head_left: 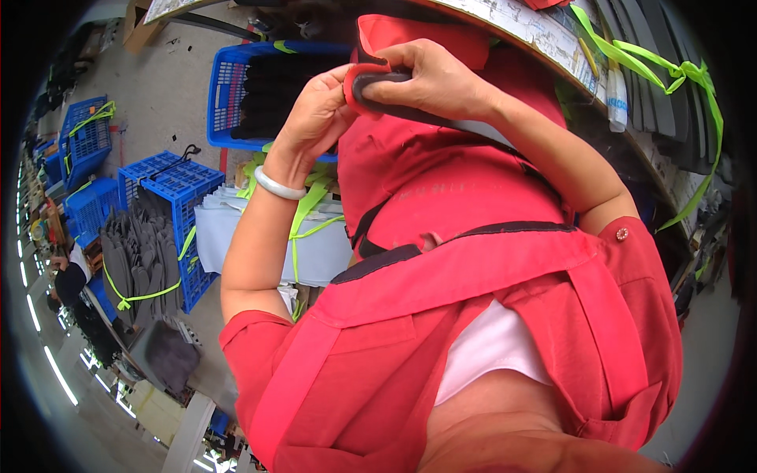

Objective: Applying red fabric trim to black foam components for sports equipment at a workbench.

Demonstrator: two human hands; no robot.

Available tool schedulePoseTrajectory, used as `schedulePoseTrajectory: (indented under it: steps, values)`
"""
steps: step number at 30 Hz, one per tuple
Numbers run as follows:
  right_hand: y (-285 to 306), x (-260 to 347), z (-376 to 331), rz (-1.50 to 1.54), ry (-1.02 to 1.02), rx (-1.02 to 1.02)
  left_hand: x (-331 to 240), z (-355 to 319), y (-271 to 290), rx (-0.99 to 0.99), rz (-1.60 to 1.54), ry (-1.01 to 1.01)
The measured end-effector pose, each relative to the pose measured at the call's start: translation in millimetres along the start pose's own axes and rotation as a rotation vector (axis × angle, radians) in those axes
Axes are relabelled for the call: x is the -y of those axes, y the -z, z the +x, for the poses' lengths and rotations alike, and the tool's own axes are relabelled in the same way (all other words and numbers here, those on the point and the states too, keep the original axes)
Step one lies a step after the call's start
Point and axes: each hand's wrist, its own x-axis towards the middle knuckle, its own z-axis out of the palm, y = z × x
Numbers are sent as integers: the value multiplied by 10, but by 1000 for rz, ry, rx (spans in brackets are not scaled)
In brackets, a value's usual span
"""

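My left hand [319, 118], with a pale bangle [280, 184] on its wrist, pinches the folded end of a red fabric piece with a black lining [352, 85]. My right hand [434, 83] grips the same piece from the other side, its thumb pressed into the dark inner fold. A dark strip runs from the fold under the right wrist toward the forearm. Red cloth [430, 35] stands up behind the fingers; whether it belongs to the same piece I cannot tell. Below the hands lies the red apron [465, 189] that I wear.
At the left stand blue plastic crates [229, 94], one holding black pieces. Grey bundled pieces [142, 252] and pale blue sheets [236, 236] are tied with yellow-green strips. A worktable edge [544, 39] runs along the upper right, with stacked grey panels [670, 94] beside it.
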Motion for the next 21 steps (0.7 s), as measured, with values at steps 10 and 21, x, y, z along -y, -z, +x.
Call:
schedulePoseTrajectory:
  steps: [10, 21]
  values:
    - [179, -438, 49, -143, -122, -167, -221, 53, -63, -360, 704, -518]
    - [125, -677, 213, -406, -86, -405, 340, 642, -3, -311, 975, -542]
